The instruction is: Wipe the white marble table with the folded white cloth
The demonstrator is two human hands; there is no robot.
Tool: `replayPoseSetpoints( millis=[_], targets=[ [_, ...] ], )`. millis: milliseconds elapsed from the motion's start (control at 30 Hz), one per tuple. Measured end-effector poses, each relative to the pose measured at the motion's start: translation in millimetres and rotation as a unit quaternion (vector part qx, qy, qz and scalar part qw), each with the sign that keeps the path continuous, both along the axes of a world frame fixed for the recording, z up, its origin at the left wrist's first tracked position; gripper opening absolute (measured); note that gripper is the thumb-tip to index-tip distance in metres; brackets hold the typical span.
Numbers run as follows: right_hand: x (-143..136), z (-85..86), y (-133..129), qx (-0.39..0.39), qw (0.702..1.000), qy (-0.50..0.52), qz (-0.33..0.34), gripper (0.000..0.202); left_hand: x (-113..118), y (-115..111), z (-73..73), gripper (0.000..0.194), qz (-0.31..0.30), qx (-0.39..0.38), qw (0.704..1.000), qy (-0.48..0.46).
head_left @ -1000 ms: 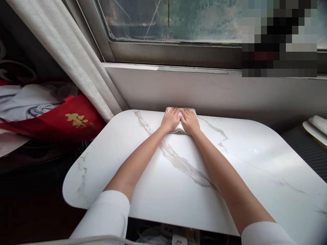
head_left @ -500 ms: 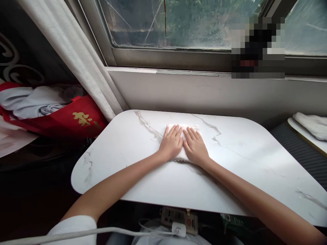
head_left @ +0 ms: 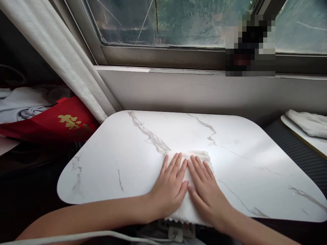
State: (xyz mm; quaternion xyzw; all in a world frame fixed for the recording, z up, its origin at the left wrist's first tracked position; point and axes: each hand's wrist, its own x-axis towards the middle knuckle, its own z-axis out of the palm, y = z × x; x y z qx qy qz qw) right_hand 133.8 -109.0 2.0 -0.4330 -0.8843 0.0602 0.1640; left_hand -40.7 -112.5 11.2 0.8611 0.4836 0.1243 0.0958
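A white cloth [head_left: 189, 204] lies flat on the white marble-patterned table [head_left: 102, 153], at its near edge. My left hand [head_left: 167, 189] rests palm down on the cloth's left part, fingers stretched out and pointing away from me. On the right part lies my right hand [head_left: 208, 192], also flat with its fingers spread a little. Both thumbs nearly touch in the middle. The cloth shows between the hands and beyond the fingertips, and its scalloped near edge reaches the table's edge.
Behind the table are a wall and a window [head_left: 163, 27]. A curtain [head_left: 58, 58] and a red bag [head_left: 68, 119] with clothes are at left. Another cloth [head_left: 306, 122] lies on a board at right. A white cable [head_left: 102, 234] crosses the foreground.
Both hands and the cloth have slid toward me, from the table's middle to its near edge. The view has shifted slightly, and more of the cloth now shows.
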Motion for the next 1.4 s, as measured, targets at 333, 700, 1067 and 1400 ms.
replayPoseSetpoints(
  millis=[333, 700, 1067, 1400],
  targets=[
    [-15, -3.4, 180, -0.006, 0.991, 0.006, -0.130, 0.053, 29, 175, -8.4, 0.047, 0.135, 0.006, 0.991, -0.006],
    [-6, -2.6, 257, -0.003, 0.989, 0.005, -0.149, 0.052, 50, 247, -11.7, 0.047, 0.171, 0.060, 0.983, 0.003],
    [11, -4.7, 193, 0.037, 0.987, -0.004, -0.157, 0.050, 61, 192, -12.0, 0.048, 0.149, 0.079, 0.985, 0.020],
    [68, -9.5, 34, 0.086, 0.989, -0.032, -0.114, 0.053, 89, 44, -5.4, 0.053, 0.009, 0.004, 0.999, -0.043]
  ],
)
